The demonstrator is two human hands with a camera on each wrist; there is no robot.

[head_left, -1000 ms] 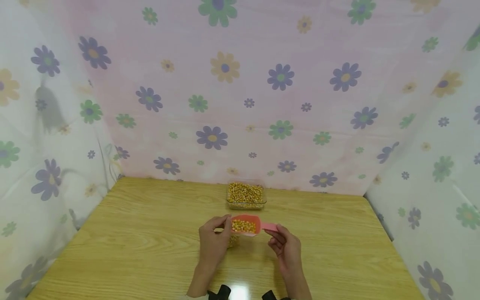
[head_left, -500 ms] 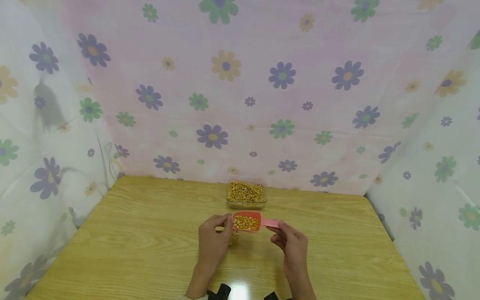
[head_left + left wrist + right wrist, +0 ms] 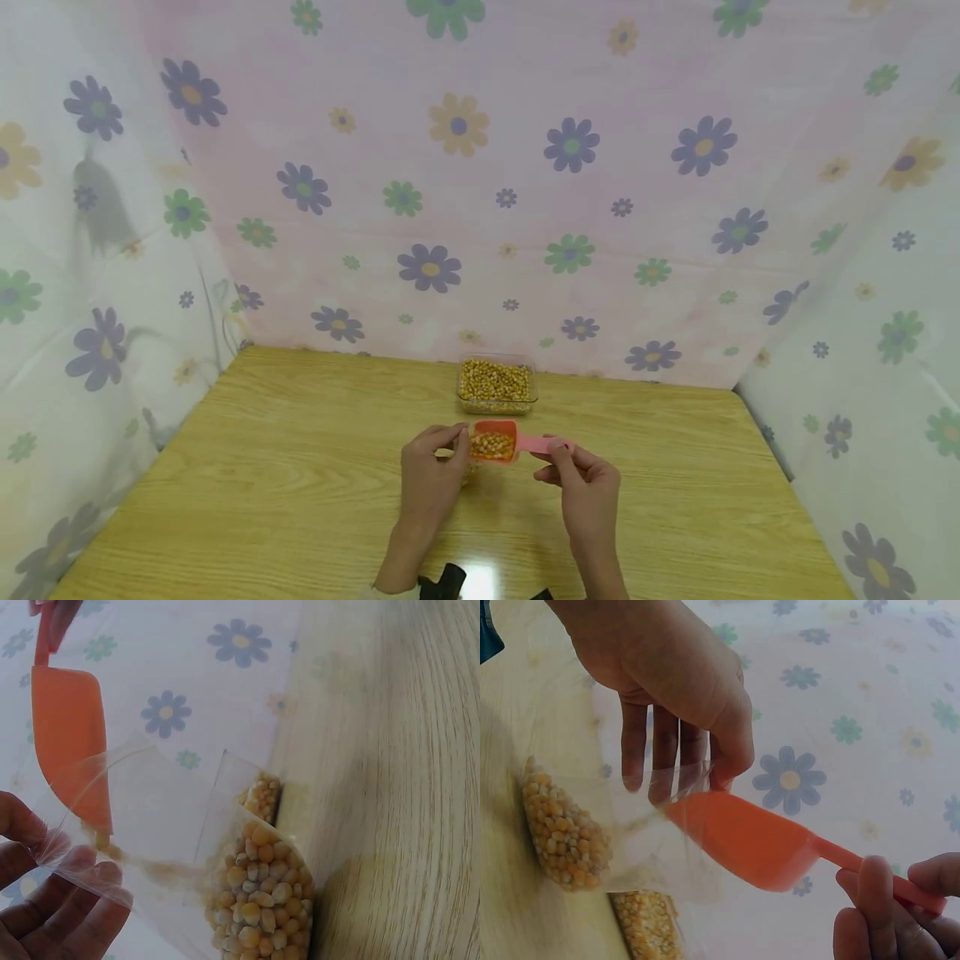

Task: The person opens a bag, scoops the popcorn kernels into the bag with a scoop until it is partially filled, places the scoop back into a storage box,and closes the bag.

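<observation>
Scoop (image 3: 754, 851) lies between the hands, its handle running into the right hand (image 3: 591, 498) and its tip inside the mouth of the bag (image 3: 649, 859), close to the left hand (image 3: 432, 483). Kernels (image 3: 492, 447) sit in its bowl, and a blurred stream of them runs from the tip down into the bag, whose lower part is filled with more, resting on the table (image 3: 315, 467). The right hand grips the handle near its end, thumb on top and fingers beneath. The left hand pinches the bag's clear film at the mouth, fingertips showing through it. Behind the bag, well apart from both hands, stands a box (image 3: 497, 407) of kernels.
</observation>
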